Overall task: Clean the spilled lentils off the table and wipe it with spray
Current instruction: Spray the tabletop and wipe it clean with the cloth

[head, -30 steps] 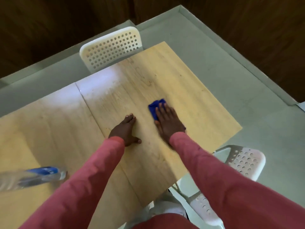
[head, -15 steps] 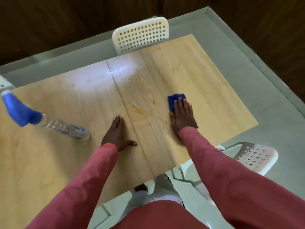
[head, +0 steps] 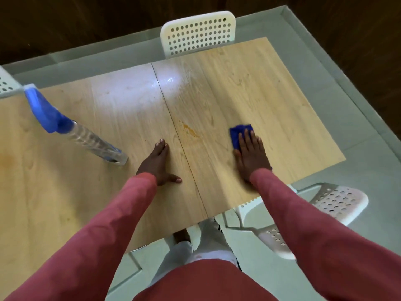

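**Wiping stage: cloth under right palm, stain at centre seam**

Observed from head view, looking down. Table: pale wood-grain laminate, flat, rectangular, split by a thin dark seam running front to back. Glossy wet-looking glare patch on the far part of the surface, straddling the seam. Small orange-yellow stain, irregular and smeared, just right of the seam, between the two hands. No loose lentils discernible on the surface.

Right hand: pressed flat, palm down, fingers straight and close together, on a blue cloth. Cloth soft, crumpled, mostly covered; only its far and left edges exposed past the fingertips. Positioned right of the stain, not touching it.

Left hand: flat on bare laminate just left of the seam, fingers straight and together, thumb splayed to the right. Holding nothing.

Spray bottle: clear ribbed plastic body, blue trigger head, standing on the left half of the table, left of the left hand and apart from it. Appears strongly tilted by lens distortion.

Both arms in dull pink-red long sleeves, soft knit texture.

White perforated plastic chair at the far edge; another chair at the near right corner. Floor pale grey-green, smooth.
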